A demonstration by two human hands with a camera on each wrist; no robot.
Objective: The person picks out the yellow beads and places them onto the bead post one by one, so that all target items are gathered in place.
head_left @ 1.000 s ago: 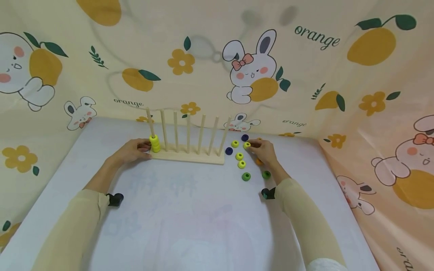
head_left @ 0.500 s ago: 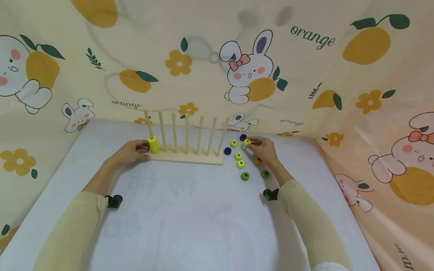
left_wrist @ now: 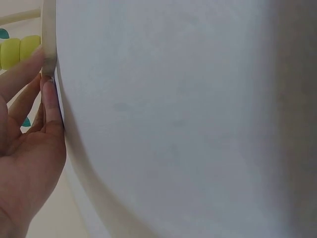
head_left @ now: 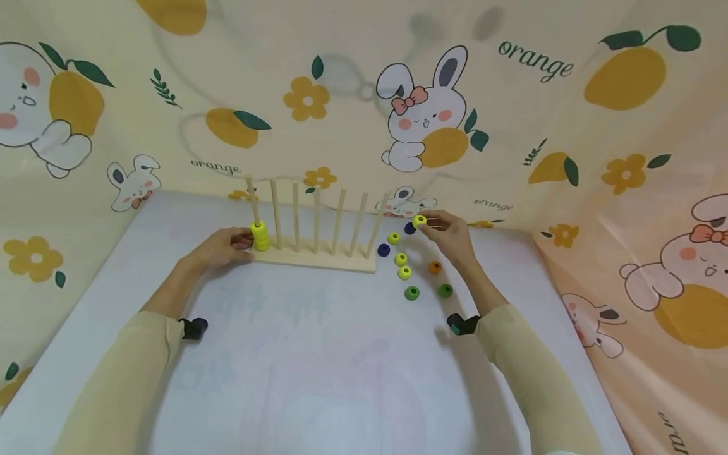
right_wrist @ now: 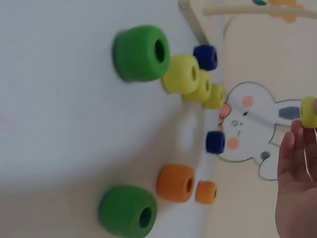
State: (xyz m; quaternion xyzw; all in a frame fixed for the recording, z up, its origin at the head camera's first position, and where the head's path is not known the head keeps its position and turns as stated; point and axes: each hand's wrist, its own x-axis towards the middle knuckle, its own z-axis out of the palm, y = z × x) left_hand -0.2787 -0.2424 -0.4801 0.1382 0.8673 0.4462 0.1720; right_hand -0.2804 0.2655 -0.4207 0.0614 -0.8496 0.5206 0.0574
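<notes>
Head view: a yellow bead (head_left: 419, 221) is pinched by the right hand (head_left: 453, 238) near a blue bead (head_left: 409, 229). Left wrist: the peg rack (left_wrist: 49, 39) is gripped at its end by the left hand (left_wrist: 32, 144). Right wrist: the yellow bead is held above the table (right_wrist: 54, 119).

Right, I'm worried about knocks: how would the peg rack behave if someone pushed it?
Pushed low, the peg rack would probably slide, since its flat base lies on the table. Pushed high on the pegs, it might tip, as they stand tall over a narrow base. The left hand holding its end would likely steady it.
</notes>
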